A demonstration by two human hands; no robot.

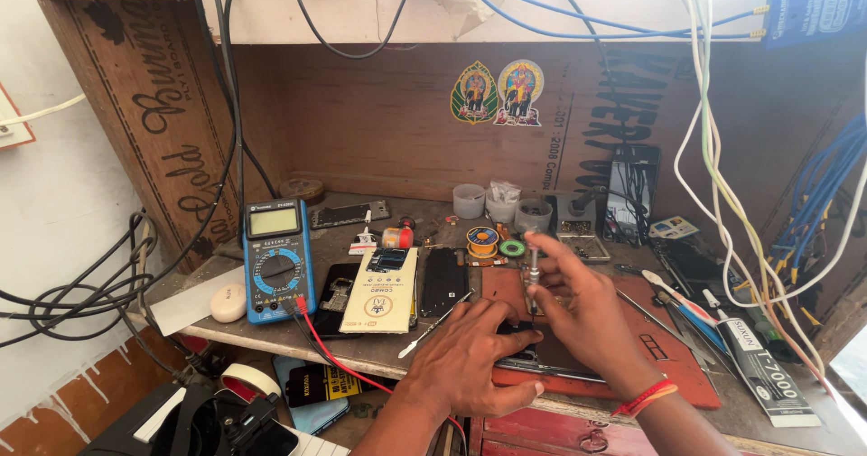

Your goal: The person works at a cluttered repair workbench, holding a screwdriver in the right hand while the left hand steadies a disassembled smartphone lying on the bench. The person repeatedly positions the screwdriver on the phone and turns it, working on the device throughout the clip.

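Note:
My left hand rests flat on a dark phone that lies on a red work mat, pressing it down near its left end. My right hand holds a small metal screwdriver upright, its tip down on the phone's upper part. The fingers pinch the tool's top and shaft. A red and orange band sits on the right wrist. A thin metal pry tool lies just left of my left hand.
A blue multimeter with red lead stands at the left, beside a beige card and a black phone panel. Small cups, solder spools and a glue tube crowd the back and right. Cables hang at both sides.

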